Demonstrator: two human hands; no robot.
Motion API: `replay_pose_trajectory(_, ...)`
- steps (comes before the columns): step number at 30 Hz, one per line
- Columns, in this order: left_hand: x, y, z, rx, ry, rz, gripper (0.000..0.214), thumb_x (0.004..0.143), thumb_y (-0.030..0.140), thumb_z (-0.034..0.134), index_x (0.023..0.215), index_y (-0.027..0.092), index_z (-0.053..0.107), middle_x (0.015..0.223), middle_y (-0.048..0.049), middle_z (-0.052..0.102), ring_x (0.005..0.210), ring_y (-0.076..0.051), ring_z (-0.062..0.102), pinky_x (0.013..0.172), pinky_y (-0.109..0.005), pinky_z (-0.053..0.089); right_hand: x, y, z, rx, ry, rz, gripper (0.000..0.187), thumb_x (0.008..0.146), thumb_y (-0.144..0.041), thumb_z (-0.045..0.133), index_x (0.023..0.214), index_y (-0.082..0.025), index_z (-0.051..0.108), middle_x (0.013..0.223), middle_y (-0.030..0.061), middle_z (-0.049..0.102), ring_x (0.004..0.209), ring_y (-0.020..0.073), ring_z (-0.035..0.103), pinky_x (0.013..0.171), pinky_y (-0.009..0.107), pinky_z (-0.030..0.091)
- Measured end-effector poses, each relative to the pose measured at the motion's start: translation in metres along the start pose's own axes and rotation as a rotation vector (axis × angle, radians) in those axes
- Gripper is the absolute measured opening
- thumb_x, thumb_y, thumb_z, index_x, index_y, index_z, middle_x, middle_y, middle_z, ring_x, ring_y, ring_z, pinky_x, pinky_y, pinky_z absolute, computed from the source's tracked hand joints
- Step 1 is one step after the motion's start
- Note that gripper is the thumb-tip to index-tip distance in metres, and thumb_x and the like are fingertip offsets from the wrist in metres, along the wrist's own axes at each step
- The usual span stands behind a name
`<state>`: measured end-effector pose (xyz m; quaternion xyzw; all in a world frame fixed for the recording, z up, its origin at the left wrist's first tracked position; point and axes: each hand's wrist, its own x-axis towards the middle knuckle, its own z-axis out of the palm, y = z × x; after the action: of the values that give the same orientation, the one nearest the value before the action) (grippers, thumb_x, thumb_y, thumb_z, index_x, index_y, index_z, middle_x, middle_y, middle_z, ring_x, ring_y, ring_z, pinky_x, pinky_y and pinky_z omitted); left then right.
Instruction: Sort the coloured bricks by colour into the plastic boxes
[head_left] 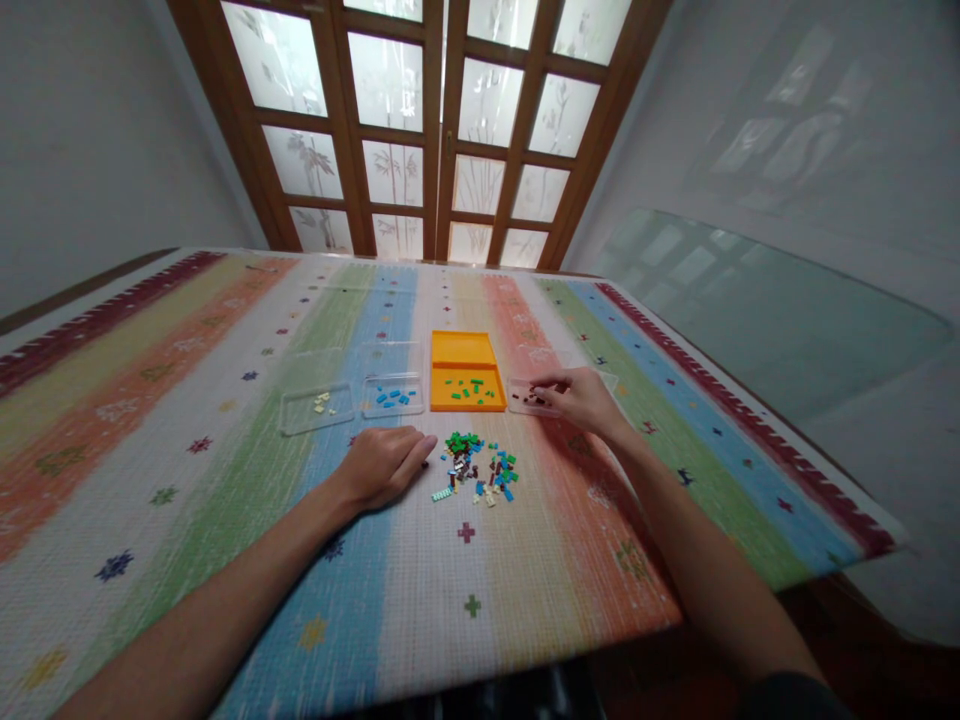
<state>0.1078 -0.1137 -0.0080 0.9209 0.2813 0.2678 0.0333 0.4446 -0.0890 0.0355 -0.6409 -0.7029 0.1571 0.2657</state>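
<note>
A mixed pile of small toy building bricks [491,475] in green, blue, brown, grey and cream lies on the cloth. Just left of it rests my left hand [386,465], its fingers curled in; a small dark piece shows beside the thumb, and whether it is gripped I cannot tell. My right hand [574,395] reaches over a clear plastic box [514,408] with several dark brown bricks [527,399] in it. The thumb and fingers there are pinched together low over the box, and what they hold is too small to make out.
An open orange case [465,348] holds several green bricks [476,387]. To its left stand a clear box [365,413] of blue bricks and another clear box [285,425] of cream bricks. A striped cloth [247,590] covers the table; its front edge is near me.
</note>
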Motion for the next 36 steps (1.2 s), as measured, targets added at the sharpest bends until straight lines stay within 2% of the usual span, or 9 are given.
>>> replay_pose_trajectory(7,0.000,0.000,0.000,0.005,0.003,0.012,0.046,0.108,0.027,0.029,0.070,0.019,0.054,0.061,-0.0002,0.056,0.055,-0.014,0.049,0.056,-0.027,0.040,-0.001,0.003,0.005,-0.095,0.059,-0.093,0.024,0.084,-0.014,0.061,0.094,-0.019,0.083,0.090,0.0088,0.081,0.076,0.0214,0.073,0.069,0.029,0.052)
replay_pose_trajectory(9,0.000,0.000,0.000,0.012,0.000,0.012,0.047,0.108,0.028,0.029,0.070,0.019,0.055,0.061,-0.0004,0.056,0.055,-0.014,0.050,0.056,-0.027,0.040,-0.003,-0.001,0.002,-0.073,0.090,-0.151,0.024,0.086,-0.017,0.061,0.097,-0.019,0.082,0.091,0.0087,0.081,0.074,0.0198,0.071,0.068,0.029,0.051)
replay_pose_trajectory(11,0.000,0.000,0.000,0.018,0.000,0.009,0.048,0.108,0.029,0.028,0.070,0.019,0.054,0.061,-0.0004,0.056,0.055,-0.014,0.050,0.055,-0.027,0.040,-0.008,-0.010,0.001,-0.017,0.061,-0.237,0.023,0.088,-0.020,0.060,0.098,-0.018,0.080,0.092,0.0079,0.080,0.071,0.0174,0.068,0.067,0.028,0.049)
replay_pose_trajectory(13,0.000,0.001,0.000,0.018,-0.001,0.006,0.049,0.109,0.030,0.027,0.070,0.019,0.054,0.061,-0.0005,0.057,0.055,-0.014,0.050,0.055,-0.027,0.039,-0.015,-0.023,0.003,0.032,-0.046,-0.337,0.020,0.089,-0.022,0.061,0.097,-0.018,0.079,0.088,0.0059,0.078,0.069,0.0152,0.064,0.066,0.027,0.048)
replay_pose_trajectory(15,0.000,0.001,0.000,0.017,-0.001,0.003,0.050,0.109,0.031,0.026,0.070,0.019,0.054,0.061,-0.0005,0.057,0.055,-0.014,0.050,0.056,-0.027,0.039,-0.024,-0.037,0.009,0.049,-0.222,-0.444,0.016,0.091,-0.023,0.062,0.095,-0.018,0.077,0.083,0.0040,0.075,0.068,0.0142,0.061,0.067,0.027,0.046)
replay_pose_trajectory(18,0.000,0.001,0.000,0.016,-0.007,-0.006,0.050,0.109,0.031,0.026,0.071,0.019,0.054,0.062,-0.0006,0.058,0.056,-0.014,0.051,0.056,-0.026,0.039,-0.037,-0.055,0.019,0.021,-0.459,-0.572,0.015,0.095,-0.021,0.063,0.100,-0.018,0.077,0.091,0.0055,0.074,0.078,0.0147,0.063,0.075,0.027,0.047)
replay_pose_trajectory(21,0.000,0.001,0.000,0.014,-0.011,-0.012,0.050,0.109,0.031,0.027,0.070,0.019,0.054,0.061,-0.0005,0.058,0.055,-0.014,0.051,0.056,-0.027,0.039,-0.045,-0.066,0.028,-0.037,-0.531,-0.633,0.017,0.093,-0.017,0.066,0.106,-0.018,0.077,0.097,0.0071,0.072,0.085,0.0158,0.064,0.078,0.028,0.048)
replay_pose_trajectory(25,0.001,0.001,0.000,0.009,-0.006,-0.015,0.050,0.109,0.031,0.027,0.070,0.019,0.055,0.061,-0.0003,0.057,0.055,-0.014,0.051,0.057,-0.027,0.039,-0.050,-0.073,0.032,-0.112,-0.535,-0.651,0.022,0.094,-0.017,0.064,0.111,-0.019,0.076,0.101,0.0077,0.072,0.086,0.0171,0.064,0.078,0.029,0.048)
replay_pose_trajectory(36,0.001,0.002,0.000,0.004,0.009,-0.005,0.048,0.109,0.029,0.029,0.072,0.018,0.056,0.061,-0.0007,0.057,0.055,-0.014,0.052,0.056,-0.027,0.039,-0.055,-0.084,0.037,-0.171,-0.498,-0.557,0.015,0.097,-0.019,0.059,0.106,-0.017,0.071,0.102,0.0089,0.071,0.087,0.0185,0.063,0.077,0.029,0.047)
